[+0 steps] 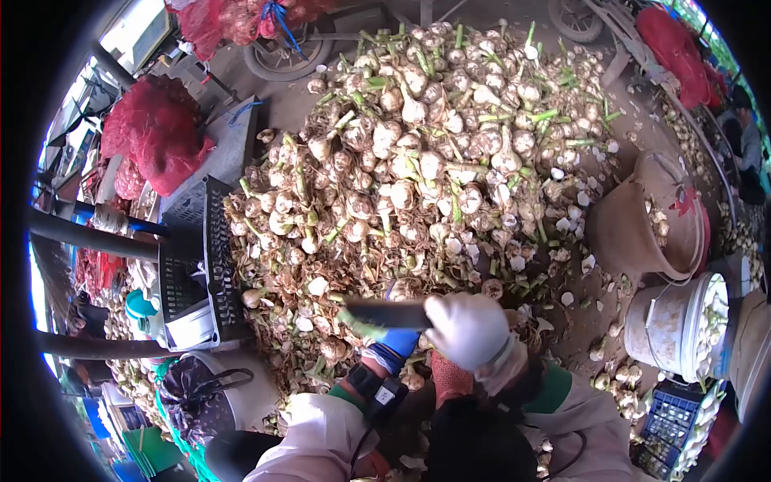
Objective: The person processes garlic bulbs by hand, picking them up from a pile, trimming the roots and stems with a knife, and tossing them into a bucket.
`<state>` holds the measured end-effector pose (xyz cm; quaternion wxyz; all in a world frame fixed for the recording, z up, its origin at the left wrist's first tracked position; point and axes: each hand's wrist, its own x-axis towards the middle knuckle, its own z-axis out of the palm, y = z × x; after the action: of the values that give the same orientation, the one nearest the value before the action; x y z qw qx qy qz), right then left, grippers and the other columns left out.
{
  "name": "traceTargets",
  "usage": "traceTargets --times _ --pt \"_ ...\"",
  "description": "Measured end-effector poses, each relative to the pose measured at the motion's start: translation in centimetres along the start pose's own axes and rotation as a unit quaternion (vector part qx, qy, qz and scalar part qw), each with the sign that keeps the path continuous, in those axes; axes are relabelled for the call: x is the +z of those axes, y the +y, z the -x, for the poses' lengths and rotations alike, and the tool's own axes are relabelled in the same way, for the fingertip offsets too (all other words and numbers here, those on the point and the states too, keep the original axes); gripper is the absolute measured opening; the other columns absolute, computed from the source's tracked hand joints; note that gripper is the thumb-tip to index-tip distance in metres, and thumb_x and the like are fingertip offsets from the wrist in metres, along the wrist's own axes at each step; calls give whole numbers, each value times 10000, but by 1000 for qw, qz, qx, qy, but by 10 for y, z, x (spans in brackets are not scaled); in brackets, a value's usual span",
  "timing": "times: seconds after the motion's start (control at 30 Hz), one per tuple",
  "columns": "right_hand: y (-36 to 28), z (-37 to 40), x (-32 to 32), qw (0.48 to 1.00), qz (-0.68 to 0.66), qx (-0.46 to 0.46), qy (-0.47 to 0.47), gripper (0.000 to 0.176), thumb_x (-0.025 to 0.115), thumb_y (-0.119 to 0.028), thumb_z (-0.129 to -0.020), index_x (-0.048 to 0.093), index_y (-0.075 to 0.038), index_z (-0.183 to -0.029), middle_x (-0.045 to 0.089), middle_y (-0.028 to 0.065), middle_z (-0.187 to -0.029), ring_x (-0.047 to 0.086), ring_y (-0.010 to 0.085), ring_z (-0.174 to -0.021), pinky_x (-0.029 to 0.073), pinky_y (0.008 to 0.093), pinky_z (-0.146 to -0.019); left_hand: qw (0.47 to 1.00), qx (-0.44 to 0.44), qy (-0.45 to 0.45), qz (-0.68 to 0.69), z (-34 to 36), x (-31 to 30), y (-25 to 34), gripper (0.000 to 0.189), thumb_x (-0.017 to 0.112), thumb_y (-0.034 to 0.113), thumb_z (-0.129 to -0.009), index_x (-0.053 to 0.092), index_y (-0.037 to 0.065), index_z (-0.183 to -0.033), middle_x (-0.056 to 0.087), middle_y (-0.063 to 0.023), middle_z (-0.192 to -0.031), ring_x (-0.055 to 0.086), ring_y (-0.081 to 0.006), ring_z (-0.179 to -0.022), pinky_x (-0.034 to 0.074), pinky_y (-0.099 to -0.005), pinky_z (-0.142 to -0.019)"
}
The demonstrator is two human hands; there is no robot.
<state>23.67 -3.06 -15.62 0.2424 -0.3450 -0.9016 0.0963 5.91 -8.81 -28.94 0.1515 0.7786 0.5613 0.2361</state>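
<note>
At the near edge of the garlic heap (418, 161), the right hand (470, 329) had its grip clamped on a knife (385, 313). The left hand (395, 344) looked closed on a garlic stalk (359, 325) just under the blade. A slip could nick those fingers. To the right, a brown tub (618, 233) held few bulbs, and the white bucket (662, 329) was nearly full.

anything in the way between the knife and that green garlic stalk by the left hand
Nothing visible: the knife in the right hand lies right against the garlic stalk, beside the left hand, whose grip is partly hidden under the blade.
</note>
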Motion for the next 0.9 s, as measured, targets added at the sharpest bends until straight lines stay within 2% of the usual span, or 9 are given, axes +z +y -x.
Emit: traceTargets --times 0.17,0.2,0.37,0.43,0.5,0.57,0.6,0.67,0.9 --pt "5 -3 8 982 132 -134 9 227 681 -222 -752 600 -80 -909 502 7 -625 538 210 -524 448 366 -489 982 -109 1 155 1 2 4 317 678 46 -820 565 19 -1116 632 -78 -994 609 -184 -885 502 -327 -825" --pt "30 -1 25 989 69 -51 -118 176 655 -187 -773 604 -70 -893 525 39 -621 551 216 -516 448 375 -467 974 -131 -1 187 1 1 8 304 671 41 -823 568 20 -1109 631 -77 -991 609 -186 -883 502 -328 -823" --pt "80 25 26 951 23 301 68 146 616 -194 -863 590 -59 -913 602 131 -698 619 309 -591 472 423 -502 880 -232 142 390 -26 -35 45 415 726 82 -809 560 43 -1188 613 -90 -1013 610 -184 -892 501 -307 -820" --pt "43 21 28 929 -113 352 -14 145 586 -191 -880 567 -50 -911 627 157 -728 629 323 -624 500 410 -561 690 -263 103 666 -33 -31 57 586 801 92 -769 454 36 -1239 596 -54 -1106 587 -158 -997 495 -311 -873" --pt "36 52 77 754 -506 417 -46 278 601 -182 -914 585 -28 -1145 678 131 -916 658 203 -862 509 317 -755 654 -239 118 708 -39 -29 65 706 825 128 -763 388 47 -1311 553 -59 -1174 577 -164 -1018 486 -320 -902" --pt "24 63 92 398 -774 493 1 304 577 -109 -922 574 -5 -1207 666 89 -1046 622 145 -992 491 284 -865 782 -191 64 590 -34 -18 58 824 836 122 -745 318 63 -1383 522 -65 -1214 556 -165 -1055 468 -314 -929" --pt "29 64 94 399 -773 492 -3 304 577 -109 -922 574 -5 -1207 666 89 -1046 622 145 -992 491 284 -865 818 -179 97 538 -23 -18 59 884 848 129 -727 293 62 -1412 506 -78 -1250 526 -168 -1101 444 -322 -964" --pt "44 63 96 706 -642 297 -33 290 555 -69 -924 576 20 -1199 651 101 -1112 596 136 -1054 466 275 -934 828 -170 128 518 -18 -21 65 868 842 117 -723 309 55 -1405 500 -86 -1259 519 -171 -1111 438 -327 -971" --pt "41 6 50 917 -292 250 109 209 596 -84 -883 622 -37 -1085 673 154 -923 663 309 -837 519 369 -731 941 -138 79 300 -32 -79 64 501 723 55 -810 519 46 -1268 607 -132 -1177 619 -239 -1079 488 -341 -919"
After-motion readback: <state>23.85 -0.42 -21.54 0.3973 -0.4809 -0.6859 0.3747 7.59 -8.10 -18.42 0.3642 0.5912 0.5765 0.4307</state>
